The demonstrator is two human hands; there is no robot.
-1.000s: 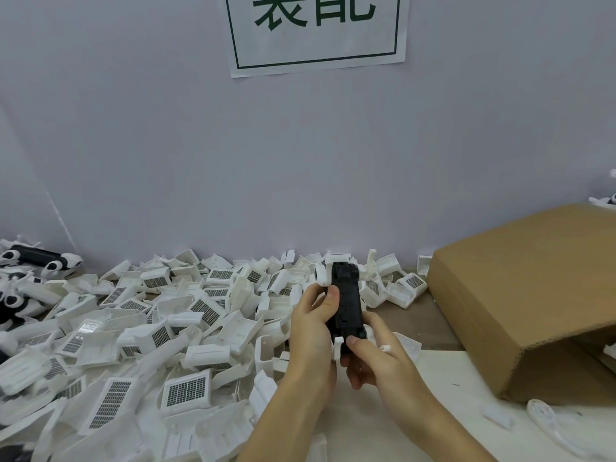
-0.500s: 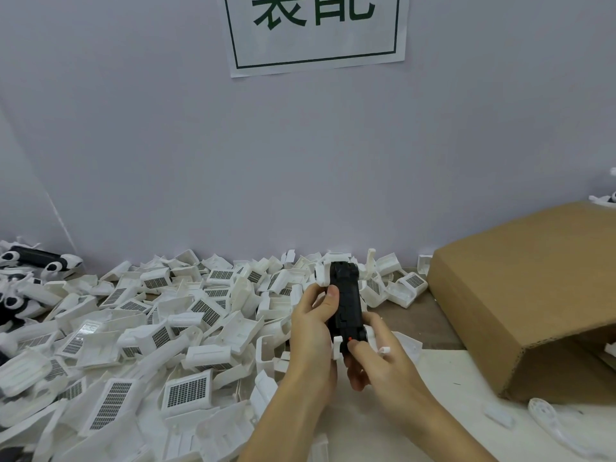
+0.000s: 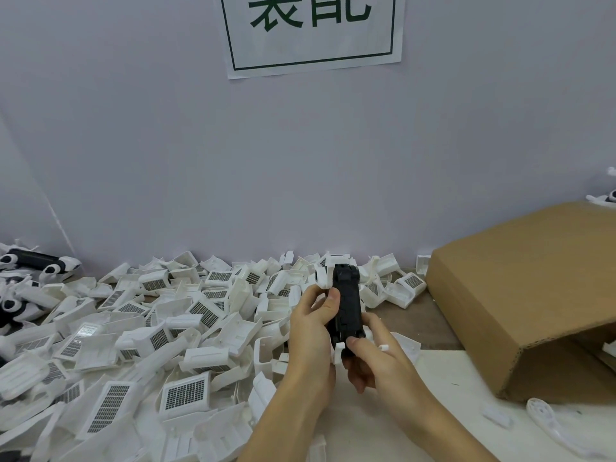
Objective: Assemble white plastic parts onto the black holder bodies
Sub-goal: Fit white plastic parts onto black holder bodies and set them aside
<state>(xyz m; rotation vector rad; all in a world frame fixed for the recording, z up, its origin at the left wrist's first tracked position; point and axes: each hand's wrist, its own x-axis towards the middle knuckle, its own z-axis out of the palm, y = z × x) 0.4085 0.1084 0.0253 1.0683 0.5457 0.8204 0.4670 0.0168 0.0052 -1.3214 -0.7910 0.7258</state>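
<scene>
The black holder body (image 3: 346,300) is held up on end above the bench, in the middle of the scene just right of the heap, and I'd say that is so both its ends stay reachable while the white pieces are pushed home. A white plastic part (image 3: 322,274) already sits at its far top corner, and another white clip (image 3: 338,352) shows at its near bottom end. The left hand (image 3: 311,331) wraps the body from the left side, thumb laid against the black edge and fingers curled behind it, steadying it. The right hand (image 3: 373,356) cups the lower end from the right, its thumb tip pressing at the bottom corner by the clip; it looks like a seating push, though whether the clip is fully home I cannot tell. Both forearms rise from the near edge and converge on the piece. The pile of loose white parts (image 3: 160,328) spreads across the left, within easy reach as stock. A cardboard box (image 3: 520,295) lies on its side at the right, and what look like finished black-and-white assemblies (image 3: 36,261) rest at the far left.
</scene>
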